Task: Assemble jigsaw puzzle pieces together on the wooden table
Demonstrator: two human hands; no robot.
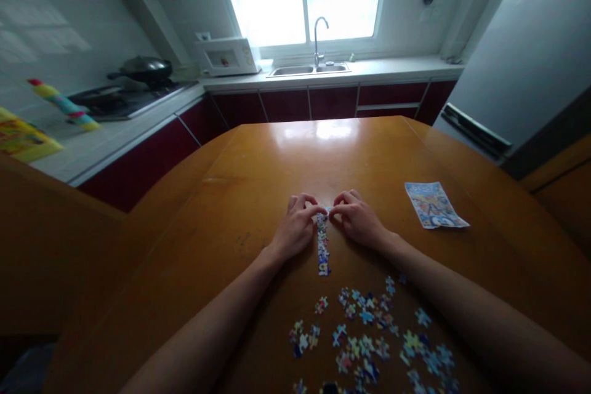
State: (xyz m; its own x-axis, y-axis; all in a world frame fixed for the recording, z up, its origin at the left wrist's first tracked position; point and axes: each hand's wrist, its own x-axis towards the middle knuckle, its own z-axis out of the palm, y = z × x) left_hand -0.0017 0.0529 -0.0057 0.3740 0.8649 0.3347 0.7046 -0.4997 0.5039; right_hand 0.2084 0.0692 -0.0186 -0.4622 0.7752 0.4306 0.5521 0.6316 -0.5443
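Observation:
A narrow strip of joined jigsaw pieces lies lengthwise on the wooden table, running away from me. At its far end, my left hand has its fingers curled and the thumb and fingertips on the strip's left edge. From the other side, my right hand pinches at the same end, where a small light-blue jigsaw piece shows between the fingertips. The fingers partly cover that piece. Loose jigsaw pieces are scattered nearer to me, several of them under and beside my right forearm.
A creased picture sheet lies on the wooden table to the right. Beyond are a sink, a microwave and a stove with a lidded pan. A fridge stands at the right.

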